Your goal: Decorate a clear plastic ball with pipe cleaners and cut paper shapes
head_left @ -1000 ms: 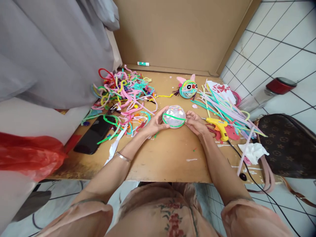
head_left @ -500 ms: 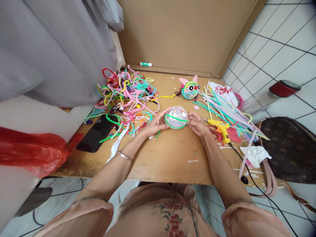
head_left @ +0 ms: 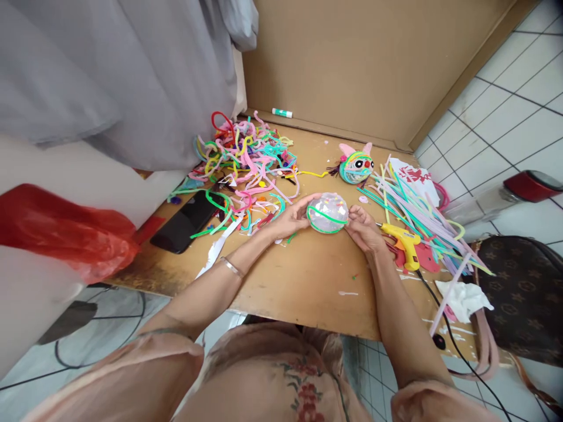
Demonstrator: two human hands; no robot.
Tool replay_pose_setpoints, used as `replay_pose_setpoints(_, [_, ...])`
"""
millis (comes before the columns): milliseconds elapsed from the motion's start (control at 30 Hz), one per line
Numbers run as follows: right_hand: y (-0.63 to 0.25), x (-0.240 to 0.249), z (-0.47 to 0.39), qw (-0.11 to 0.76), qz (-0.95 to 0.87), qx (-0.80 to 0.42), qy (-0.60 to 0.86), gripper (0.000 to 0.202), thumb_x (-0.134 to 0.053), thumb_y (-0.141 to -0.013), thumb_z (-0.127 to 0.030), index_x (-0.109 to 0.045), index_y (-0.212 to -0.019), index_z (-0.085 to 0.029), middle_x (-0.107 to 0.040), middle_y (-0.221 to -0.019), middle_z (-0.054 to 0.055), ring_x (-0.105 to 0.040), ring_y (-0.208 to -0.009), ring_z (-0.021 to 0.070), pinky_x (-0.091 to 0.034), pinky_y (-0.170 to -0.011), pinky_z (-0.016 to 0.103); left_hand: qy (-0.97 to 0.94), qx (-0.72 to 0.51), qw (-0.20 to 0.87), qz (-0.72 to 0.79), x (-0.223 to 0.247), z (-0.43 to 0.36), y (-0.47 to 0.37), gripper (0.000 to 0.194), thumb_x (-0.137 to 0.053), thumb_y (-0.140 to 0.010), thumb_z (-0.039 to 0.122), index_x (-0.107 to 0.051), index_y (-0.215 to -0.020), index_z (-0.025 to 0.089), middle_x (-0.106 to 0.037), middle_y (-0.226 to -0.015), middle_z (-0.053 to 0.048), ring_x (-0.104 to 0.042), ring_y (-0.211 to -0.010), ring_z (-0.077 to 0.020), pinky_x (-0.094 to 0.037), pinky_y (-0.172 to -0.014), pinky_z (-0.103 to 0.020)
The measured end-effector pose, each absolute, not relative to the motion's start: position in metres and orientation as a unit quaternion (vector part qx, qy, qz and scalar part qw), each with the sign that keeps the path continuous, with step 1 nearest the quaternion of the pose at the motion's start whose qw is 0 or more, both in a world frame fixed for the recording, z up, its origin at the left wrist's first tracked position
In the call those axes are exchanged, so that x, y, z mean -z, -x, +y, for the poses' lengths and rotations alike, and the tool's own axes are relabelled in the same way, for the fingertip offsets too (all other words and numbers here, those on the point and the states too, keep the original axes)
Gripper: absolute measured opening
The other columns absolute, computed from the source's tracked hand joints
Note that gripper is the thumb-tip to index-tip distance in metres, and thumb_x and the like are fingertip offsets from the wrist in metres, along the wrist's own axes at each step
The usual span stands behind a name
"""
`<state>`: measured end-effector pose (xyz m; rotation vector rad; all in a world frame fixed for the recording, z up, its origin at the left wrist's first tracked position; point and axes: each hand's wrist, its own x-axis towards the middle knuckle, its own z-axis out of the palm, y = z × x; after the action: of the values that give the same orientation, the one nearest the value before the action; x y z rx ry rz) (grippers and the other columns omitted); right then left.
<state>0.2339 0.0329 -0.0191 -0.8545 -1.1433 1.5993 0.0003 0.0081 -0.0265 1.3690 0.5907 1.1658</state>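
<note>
1. At the centre we have a clear ball (head_left: 325, 206), smooth, rounded and see-through, with small pale and coloured bits showing in it; it is held up over the near-middle part of the table (head_left: 303, 281).
2. A fuzzy green strip (head_left: 328, 219) crosses its front in a slant and loops along its lower edge.
3. Our left hand (head_left: 292, 220) is partly open, fingers and thumb spread around the ball's left side, supporting it.
4. Our right hand (head_left: 361, 226) is nearly closed, its fingertips bunched at the ball's right edge by the strip; we cannot tell exactly what they pinch.
5. Both forearms reach forward and inward, the left one wearing a smooth metal bangle (head_left: 231, 266).
6. Just beside our right hand lies a yellow plastic glue gun (head_left: 403, 239), its nozzle towards that hand.
7. Beyond the ball sits a round, strip-wrapped figure (head_left: 356, 167) with fuzzy pink ears and black-and-white eyes.
8. To our right, straight fuzzy stems (head_left: 422, 214) lie in a loose sheaf; to our left, curled ones make a tangled heap (head_left: 253, 155) near a flat, glossy black phone (head_left: 185, 225).
9. Farther out, we see crumpled white tissue (head_left: 464, 300) and a brown patterned bag (head_left: 523, 293).
</note>
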Motion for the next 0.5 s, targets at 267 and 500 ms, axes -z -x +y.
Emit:
replay_pose_setpoints(267, [-0.2337,0.0191,0.0325,0.482,-0.471,-0.651,0.35,0.043,-0.083,-0.049,-0.014,-0.055,-0.078,-0.026,-0.064,-0.074,-0.007,-0.058,-0.066,0.0091,-0.048,-0.063,0.021,-0.58,-0.509,0.581,0.259,0.0239,0.0049,-0.0034,0.073,-0.072,-0.067,0.019,-0.051,-0.137,0.023,-0.044,-0.15,-0.01,-0.035,-0.142,-0.0302,-0.022,-0.119,-0.045])
replay_pose_setpoints(500, [-0.2336,0.0186,0.0324,0.484,-0.468,-0.654,0.344,0.042,-0.083,-0.049,-0.014,-0.056,-0.078,-0.027,-0.063,-0.072,-0.007,-0.058,-0.066,0.0091,-0.048,-0.063,0.02,-0.584,-0.489,0.597,0.25,0.0246,0.0055,-0.0007,0.081,-0.078,-0.066,0.029,-0.046,-0.14,0.024,-0.04,-0.153,-0.011,-0.03,-0.145,-0.0332,-0.024,-0.118,-0.046])
